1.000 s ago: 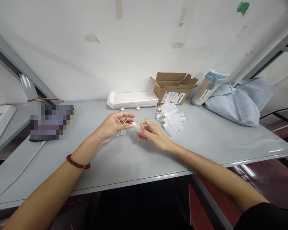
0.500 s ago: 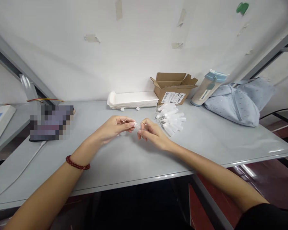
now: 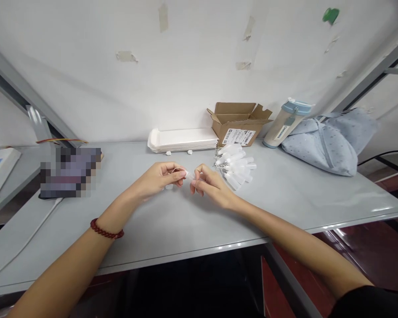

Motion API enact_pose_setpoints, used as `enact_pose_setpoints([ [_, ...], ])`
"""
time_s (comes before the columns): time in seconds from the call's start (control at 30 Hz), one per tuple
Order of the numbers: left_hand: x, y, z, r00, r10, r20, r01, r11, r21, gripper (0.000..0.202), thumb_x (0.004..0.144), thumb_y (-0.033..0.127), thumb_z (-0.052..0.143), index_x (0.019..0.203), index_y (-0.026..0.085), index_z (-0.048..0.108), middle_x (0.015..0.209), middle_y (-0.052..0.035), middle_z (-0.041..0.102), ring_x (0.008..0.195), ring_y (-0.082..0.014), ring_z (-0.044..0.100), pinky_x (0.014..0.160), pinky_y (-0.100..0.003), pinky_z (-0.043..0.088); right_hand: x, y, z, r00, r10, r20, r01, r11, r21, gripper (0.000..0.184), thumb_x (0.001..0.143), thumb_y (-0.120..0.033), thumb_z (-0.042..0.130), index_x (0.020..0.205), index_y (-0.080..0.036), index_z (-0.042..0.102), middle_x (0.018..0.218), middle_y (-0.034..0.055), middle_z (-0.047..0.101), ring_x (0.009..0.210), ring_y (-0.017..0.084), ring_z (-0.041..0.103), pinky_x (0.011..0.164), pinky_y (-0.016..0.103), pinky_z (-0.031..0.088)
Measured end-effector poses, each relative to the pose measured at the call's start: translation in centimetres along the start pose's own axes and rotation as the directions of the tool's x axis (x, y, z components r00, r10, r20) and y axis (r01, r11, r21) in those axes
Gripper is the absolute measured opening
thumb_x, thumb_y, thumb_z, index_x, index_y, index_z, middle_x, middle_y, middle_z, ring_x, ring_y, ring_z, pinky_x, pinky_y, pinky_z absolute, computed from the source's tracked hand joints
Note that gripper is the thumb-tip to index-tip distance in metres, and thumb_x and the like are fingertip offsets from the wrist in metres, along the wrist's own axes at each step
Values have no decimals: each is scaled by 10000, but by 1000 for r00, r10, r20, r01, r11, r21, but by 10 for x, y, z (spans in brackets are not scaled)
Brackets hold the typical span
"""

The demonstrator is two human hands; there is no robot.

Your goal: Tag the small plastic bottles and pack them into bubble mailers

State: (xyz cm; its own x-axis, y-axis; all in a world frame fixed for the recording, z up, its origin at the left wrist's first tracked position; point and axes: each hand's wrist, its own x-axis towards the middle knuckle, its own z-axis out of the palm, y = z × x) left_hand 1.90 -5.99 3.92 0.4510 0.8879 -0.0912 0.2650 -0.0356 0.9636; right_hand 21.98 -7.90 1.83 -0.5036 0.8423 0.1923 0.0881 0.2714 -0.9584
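Item: one small white translucent plastic piece (image 3: 189,176), held between your two hands, above the middle of the grey desk (image 3: 285,194). Your left hand (image 3: 159,177) pinches one end between thumb and fingers; your right hand (image 3: 210,183) grips the other end, fingers curled narrow. A thin, pale curved strand (image 3: 178,168) arches over your left fingers.

Beside your right hand: a fanned heap of frosted white plastic tubes (image 3: 237,168).

Behind, on the desk: two small white lumps (image 3: 168,153); a stack of long, flat white cartons (image 3: 185,137); an open brown cardboard box (image 3: 230,138) with a white label (image 3: 240,136) in black print, too small to read.

Farther right: a tilted beige drinking bottle with a blue lid (image 3: 287,123), its dark lettering seemingly starting with "C", the rest unclear; a pale blue patterned fabric bag (image 3: 321,148) just beside it.

Far left: a dark, flat device (image 3: 69,174), its face pixelated, joined to a white cable (image 3: 36,234).
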Motion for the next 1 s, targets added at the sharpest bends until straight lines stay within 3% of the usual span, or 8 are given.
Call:
enact_pose_setpoints([
  [0.13, 0, -2, -2, 1000, 10, -15, -9, 999, 32, 331, 769, 453, 680, 991, 208, 658, 794, -12, 644, 819, -168, 603, 634, -257, 411, 0, 0, -1, 1000, 5, 6, -5, 998, 64, 155, 855, -292, 496, 817, -230, 359, 640, -45, 595, 530, 94, 432, 564, 244, 358],
  [0.27, 0, -3, -1, 1000, -7, -14, 7, 1000, -16, 355, 789, 454, 658, 1050, 214, 649, 792, -15, 662, 807, -168, 620, 657, -267, 436, 0, -1, -1, 1000, -1, 1, 1, 1000, 2, 156, 864, -305, 493, 820, -228, 365, 636, -47, 584, 542, 95, 436, 566, 241, 348],
  [0.43, -1, 1, 3, 1000, 12, 1, -12, 999, -30, 301, 802, 465, 638, 841, 169, 682, 726, -15, 643, 728, -144, 606, 744, -305, 487, -1, -3, 0, 1000, -21, -5, 21, 999, -34, 154, 882, -317, 473, 889, -234, 343, 652, -51, 582, 541, 95, 419, 561, 245, 335],
  [0.6, -2, 3, 3, 999, 41, 3, -41, 999, -24, 253, 758, 415, 702, 881, 194, 696, 788, -16, 683, 796, -158, 629, 782, -302, 495, 0, -4, 0, 999, 0, -48, 1, 1000, 26, 150, 896, -314, 424, 952, -240, 306, 618, -77, 530, 530, 98, 403, 556, 247, 335],
  [0.77, -1, 1, 5, 998, 0, -68, -2, 999, -41, 287, 726, 409, 735, 934, 214, 700, 884, -26, 710, 870, -183, 649, 808, -311, 495, 2, 0, -2, 997, 19, -68, -14, 997, 73, 145, 904, -342, 414, 949, -240, 321, 586, -91, 468, 517, 92, 372, 526, 232, 309],
  [1.0, -2, 5, 9, 1000, -16, -12, 15, 996, -92, 281, 776, 441, 670, 774, 162, 704, 745, -31, 653, 692, -154, 621, 730, -335, 525, 3, 2, -3, 995, -27, -99, 30, 999, 24, 203, 899, -390, 461, 967, -236, 348, 605, -83, 460, 537, 91, 392, 526, 228, 316],
])
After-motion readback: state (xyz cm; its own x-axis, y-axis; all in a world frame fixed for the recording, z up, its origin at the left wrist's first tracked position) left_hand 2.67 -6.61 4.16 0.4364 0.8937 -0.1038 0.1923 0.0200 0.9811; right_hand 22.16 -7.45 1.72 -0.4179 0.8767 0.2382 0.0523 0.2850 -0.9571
